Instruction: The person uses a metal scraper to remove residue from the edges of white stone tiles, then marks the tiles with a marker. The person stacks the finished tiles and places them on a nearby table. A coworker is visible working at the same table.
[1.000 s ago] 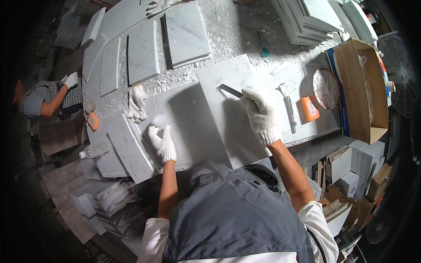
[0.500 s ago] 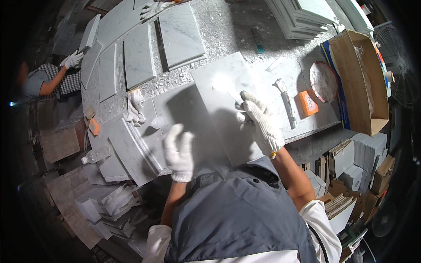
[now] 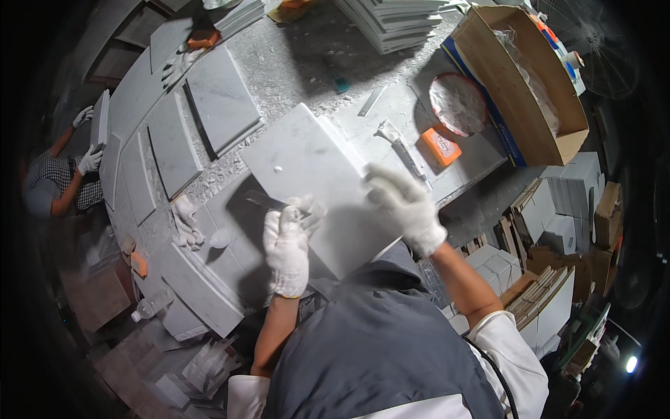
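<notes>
A pale grey-veined marble slab (image 3: 300, 150) lies in front of me, turned at an angle over other slabs. A small white blob sits on its face. My left hand (image 3: 286, 258), in a white knit glove, is closed at the slab's left edge. Its fingers pinch a thin, flat, partly see-through piece (image 3: 262, 201) whose kind I cannot make out; something whitish and blurred shows by the fingertips. My right hand (image 3: 408, 213), gloved too and smeared by motion, is open with fingers stretched out at the slab's right edge.
To the right are a tube (image 3: 405, 153), an orange box (image 3: 440, 145), a round red-rimmed container (image 3: 458, 105) and a cardboard box (image 3: 530, 84). Slabs (image 3: 220, 98) lie at far left; a stack (image 3: 391, 24) stands behind. Another person's gloved hand (image 3: 91, 160) holds a slab at left.
My right hand has left the slab's middle for its right edge. My left hand has closed on the thin flat piece. The bright glare on the slab is gone, and the view has turned.
</notes>
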`<action>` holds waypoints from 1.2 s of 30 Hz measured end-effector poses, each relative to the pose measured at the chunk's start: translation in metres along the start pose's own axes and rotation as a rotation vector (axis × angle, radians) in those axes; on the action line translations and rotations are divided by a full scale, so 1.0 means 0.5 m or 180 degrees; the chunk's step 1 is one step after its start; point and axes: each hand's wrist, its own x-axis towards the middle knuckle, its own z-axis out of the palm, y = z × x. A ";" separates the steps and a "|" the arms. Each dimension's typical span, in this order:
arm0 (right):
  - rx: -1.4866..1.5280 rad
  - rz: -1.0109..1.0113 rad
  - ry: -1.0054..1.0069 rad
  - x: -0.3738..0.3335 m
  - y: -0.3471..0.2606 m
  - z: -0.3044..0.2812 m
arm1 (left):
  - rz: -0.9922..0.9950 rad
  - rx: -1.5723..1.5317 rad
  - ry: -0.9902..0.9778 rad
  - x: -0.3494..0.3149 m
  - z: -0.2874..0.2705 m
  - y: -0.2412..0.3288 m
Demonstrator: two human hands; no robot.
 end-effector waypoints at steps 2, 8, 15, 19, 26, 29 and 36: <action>-0.0283 -0.0897 0.0919 0.037 0.000 -0.078 | -0.0194 0.0417 0.0156 -0.001 -0.016 0.009; -0.3798 -0.1265 0.2288 0.163 0.007 -0.248 | -0.0689 0.1519 -0.0352 -0.017 -0.022 0.001; -0.4382 -0.1425 0.1563 0.263 0.004 -0.301 | -0.0947 0.1619 -0.0329 -0.025 -0.012 0.012; -0.4039 -0.1976 0.1638 0.235 -0.038 -0.325 | -0.1174 0.1586 -0.0196 -0.033 -0.022 0.016; -0.0186 -0.1189 0.1379 0.056 -0.075 -0.141 | -0.1085 0.1848 -0.0341 -0.028 -0.028 0.006; 0.0451 -0.0859 0.0750 0.004 -0.015 -0.005 | -0.1182 0.1864 -0.0306 -0.025 -0.027 0.005; -0.1489 -0.0784 0.0674 -0.009 0.061 0.082 | -0.0989 0.2036 -0.0444 -0.032 -0.028 0.009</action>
